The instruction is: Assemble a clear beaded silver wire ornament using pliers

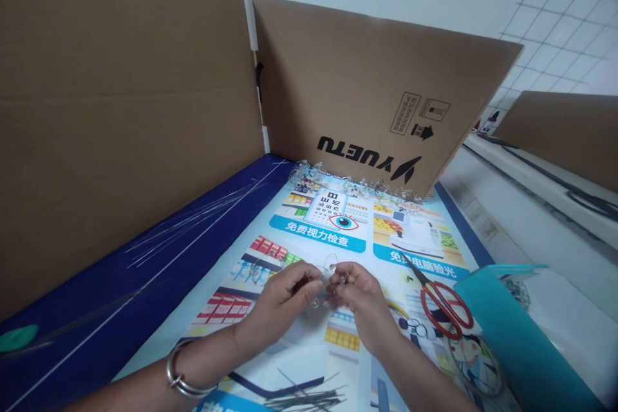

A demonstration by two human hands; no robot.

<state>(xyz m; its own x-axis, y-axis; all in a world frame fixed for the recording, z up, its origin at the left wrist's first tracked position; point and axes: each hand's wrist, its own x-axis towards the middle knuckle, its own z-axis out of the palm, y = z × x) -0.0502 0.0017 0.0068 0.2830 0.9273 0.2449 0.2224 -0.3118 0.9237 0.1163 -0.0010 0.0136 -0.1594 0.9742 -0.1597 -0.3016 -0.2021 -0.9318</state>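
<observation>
My left hand (295,291) and my right hand (360,296) meet above the printed sheet, fingertips pinched close together. Between them is a thin wire piece (331,259) with a loop sticking up and small shiny bits along it; the fingers hide most of its shape. Red-handled scissors (447,309) lie to the right of my right hand, blades pointing away from me. Beside that hand are also a yellow-handled tool (398,308), partly hidden, and small dark-handled scissors (419,328). Short lengths of dark wire (309,399) lie in front of me.
Tall cardboard panels (376,96) wall off the back and left. Along the back panel's foot runs a row of wire pieces (357,188). Long thin wires (193,215) rest on the blue surface at left. A teal folder (521,335) and a round coil (476,364) are at right.
</observation>
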